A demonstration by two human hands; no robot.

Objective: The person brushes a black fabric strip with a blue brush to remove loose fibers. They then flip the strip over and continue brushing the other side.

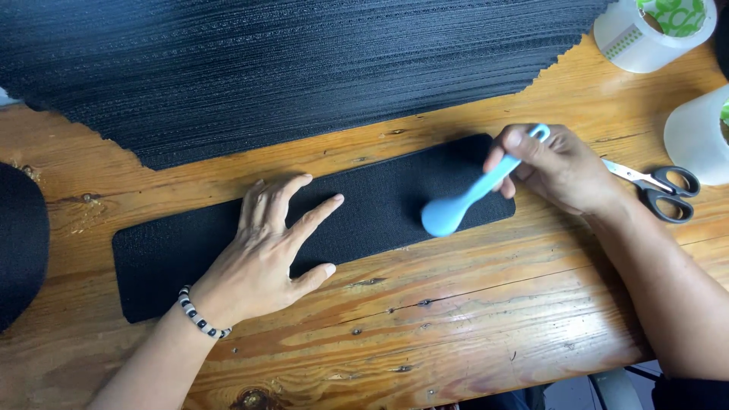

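A long black textured strip (380,201) lies slanted across a wooden table (425,319). My left hand (269,254) rests flat on the strip's middle, fingers spread, with a black-and-white bead bracelet at the wrist. My right hand (558,167) grips the handle of a light blue plastic spoon-shaped tool (463,201). The tool's rounded end presses on the strip near its right end.
A large stack of black textured sheets (304,61) with zigzag edges covers the table's far side. Two rolls of clear tape (657,30) stand at the upper right. Black-handled scissors (661,186) lie behind my right hand. A dark round object (19,243) sits at the left edge.
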